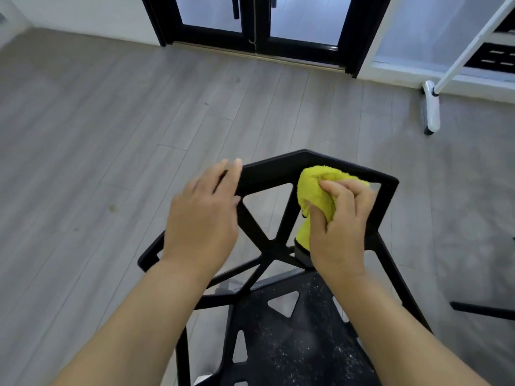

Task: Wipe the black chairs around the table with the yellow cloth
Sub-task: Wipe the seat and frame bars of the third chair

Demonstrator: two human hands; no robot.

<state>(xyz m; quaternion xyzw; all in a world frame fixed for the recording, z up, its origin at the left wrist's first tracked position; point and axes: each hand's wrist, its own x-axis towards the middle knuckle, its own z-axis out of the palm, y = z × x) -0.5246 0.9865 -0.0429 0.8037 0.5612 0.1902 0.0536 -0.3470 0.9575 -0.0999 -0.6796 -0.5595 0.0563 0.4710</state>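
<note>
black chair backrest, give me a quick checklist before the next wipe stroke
1. Grip on the yellow cloth: ok, the right hand holds it bunched.
2. Cloth contact with the backrest rail: ok, pressed on the rail's right part.
3. The black chair steadied: ok, the left hand rests on the rail's left end.
4. The seat clean: not ok, pale specks cover it.
5. Rail's far face clean: cannot tell, hidden from the head view.

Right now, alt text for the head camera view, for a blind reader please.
A right hand presses a bunched yellow cloth against the top rail of a black chair, while the left hand rests on its other end.
</note>
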